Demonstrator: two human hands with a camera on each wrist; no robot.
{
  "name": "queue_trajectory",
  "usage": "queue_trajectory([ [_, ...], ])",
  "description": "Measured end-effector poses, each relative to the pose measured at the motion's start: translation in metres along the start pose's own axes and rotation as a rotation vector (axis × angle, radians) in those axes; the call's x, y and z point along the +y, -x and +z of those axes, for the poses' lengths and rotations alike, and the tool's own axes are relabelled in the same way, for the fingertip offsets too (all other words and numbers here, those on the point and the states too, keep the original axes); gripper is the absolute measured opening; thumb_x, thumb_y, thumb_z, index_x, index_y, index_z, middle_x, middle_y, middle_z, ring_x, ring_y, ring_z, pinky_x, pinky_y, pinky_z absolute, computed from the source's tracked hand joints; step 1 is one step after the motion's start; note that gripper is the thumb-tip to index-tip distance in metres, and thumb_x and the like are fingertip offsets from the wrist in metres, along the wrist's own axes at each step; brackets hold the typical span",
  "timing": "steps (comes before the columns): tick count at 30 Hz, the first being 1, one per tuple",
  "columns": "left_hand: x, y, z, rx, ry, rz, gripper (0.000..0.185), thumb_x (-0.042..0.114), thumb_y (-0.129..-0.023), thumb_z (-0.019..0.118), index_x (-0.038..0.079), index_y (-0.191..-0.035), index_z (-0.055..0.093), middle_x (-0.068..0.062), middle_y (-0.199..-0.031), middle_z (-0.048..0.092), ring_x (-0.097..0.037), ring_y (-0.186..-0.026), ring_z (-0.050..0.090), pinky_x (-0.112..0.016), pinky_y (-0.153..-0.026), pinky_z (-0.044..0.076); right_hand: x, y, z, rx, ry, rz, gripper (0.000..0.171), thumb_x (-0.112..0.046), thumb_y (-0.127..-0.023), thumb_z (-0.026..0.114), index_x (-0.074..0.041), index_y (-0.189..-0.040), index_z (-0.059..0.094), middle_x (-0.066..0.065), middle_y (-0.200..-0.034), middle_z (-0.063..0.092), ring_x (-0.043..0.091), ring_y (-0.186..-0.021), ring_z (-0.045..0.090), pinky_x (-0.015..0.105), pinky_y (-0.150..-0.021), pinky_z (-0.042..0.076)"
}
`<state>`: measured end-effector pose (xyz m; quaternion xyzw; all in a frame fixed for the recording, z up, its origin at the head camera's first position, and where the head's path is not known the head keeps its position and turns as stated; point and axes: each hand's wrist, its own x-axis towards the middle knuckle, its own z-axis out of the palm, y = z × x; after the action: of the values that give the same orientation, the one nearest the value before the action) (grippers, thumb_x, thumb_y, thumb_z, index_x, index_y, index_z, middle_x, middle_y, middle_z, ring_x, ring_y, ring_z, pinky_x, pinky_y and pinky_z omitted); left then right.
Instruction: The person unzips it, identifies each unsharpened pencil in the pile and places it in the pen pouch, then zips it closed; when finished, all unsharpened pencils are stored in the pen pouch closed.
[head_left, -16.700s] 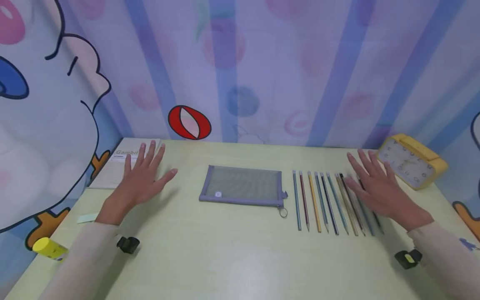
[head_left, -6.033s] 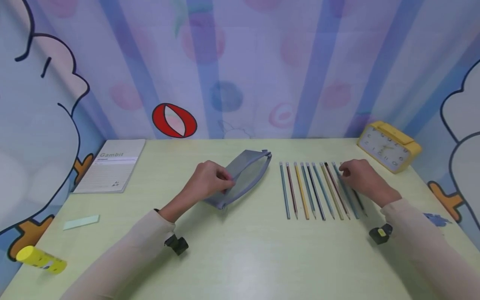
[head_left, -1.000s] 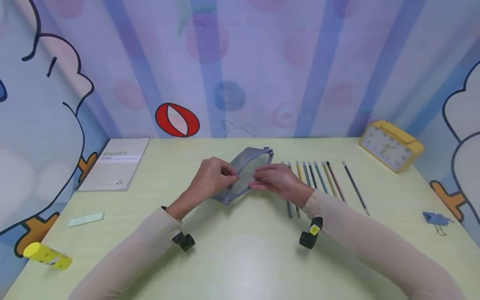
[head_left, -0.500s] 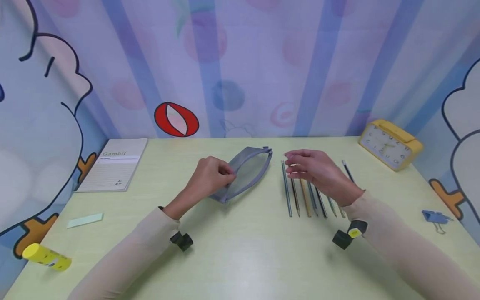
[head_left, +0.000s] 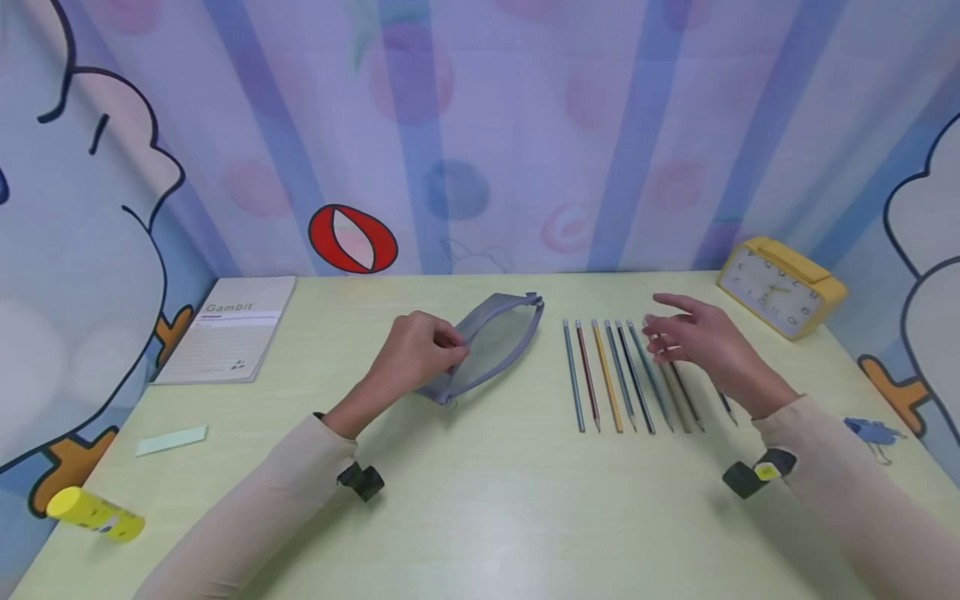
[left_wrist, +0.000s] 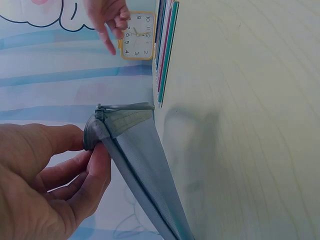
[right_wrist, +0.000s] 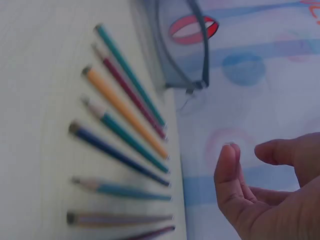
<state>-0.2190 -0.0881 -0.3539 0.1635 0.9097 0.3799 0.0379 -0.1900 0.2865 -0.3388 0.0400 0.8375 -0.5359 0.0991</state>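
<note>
The left hand [head_left: 412,354] pinches the near edge of the grey mesh pencil case [head_left: 491,343], which stands tilted and gaping open near the middle of the table [head_left: 480,508]. The right hand [head_left: 701,342] hovers with fingers loosely spread, holding nothing, over the right end of the row of pencils [head_left: 622,375], which lies just right of the case. A yellow clock [head_left: 780,287] sits at the table's far right corner, a notebook [head_left: 228,340] at its far left.
</note>
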Motion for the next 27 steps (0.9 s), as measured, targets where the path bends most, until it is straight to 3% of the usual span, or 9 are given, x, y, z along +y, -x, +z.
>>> queue_trajectory([
  [7, -0.001, -0.001, 0.002, -0.002, -0.003, 0.014, 0.013, 0.019, -0.09, 0.073, 0.008, -0.091, 0.08, -0.004, -0.081, 0.078, -0.008, -0.063, 0.07, -0.03, -0.072, 0.058, 0.022, -0.005, -0.015, -0.051, 0.316, -0.03, 0.076, -0.026, -0.104, 0.055, 0.0, -0.161, 0.011, 0.031, -0.122, 0.062, 0.019, -0.085, 0.071, 0.04, -0.078, 0.061],
  [15, -0.001, 0.0, -0.001, -0.008, 0.001, 0.01, 0.012, 0.017, -0.09, 0.073, 0.008, -0.092, 0.08, -0.005, -0.083, 0.078, -0.009, -0.064, 0.071, -0.031, -0.072, 0.059, 0.031, -0.008, -0.015, -0.134, 0.542, -0.018, 0.078, -0.017, -0.099, 0.059, 0.006, -0.158, 0.013, 0.034, -0.12, 0.062, 0.019, -0.074, 0.069, 0.038, -0.069, 0.06],
  [20, -0.002, 0.0, -0.001, -0.014, 0.0, 0.015, 0.014, 0.018, -0.09, 0.073, 0.006, -0.094, 0.08, -0.005, -0.083, 0.078, -0.009, -0.064, 0.07, -0.031, -0.072, 0.059, 0.034, -0.008, -0.005, -0.098, 0.621, -0.086, 0.074, -0.014, -0.097, 0.061, 0.01, -0.155, 0.021, 0.035, -0.113, 0.065, 0.017, -0.064, 0.067, 0.034, -0.061, 0.057],
  [27, -0.003, 0.001, -0.001, -0.015, 0.002, 0.014, 0.014, 0.018, -0.091, 0.073, 0.006, -0.094, 0.08, -0.005, -0.083, 0.078, -0.009, -0.064, 0.07, -0.03, -0.071, 0.059, 0.036, -0.011, 0.004, -0.036, 0.708, -0.112, 0.069, -0.008, -0.094, 0.061, 0.012, -0.152, 0.029, 0.033, -0.11, 0.067, 0.022, -0.077, 0.067, 0.033, -0.062, 0.054],
])
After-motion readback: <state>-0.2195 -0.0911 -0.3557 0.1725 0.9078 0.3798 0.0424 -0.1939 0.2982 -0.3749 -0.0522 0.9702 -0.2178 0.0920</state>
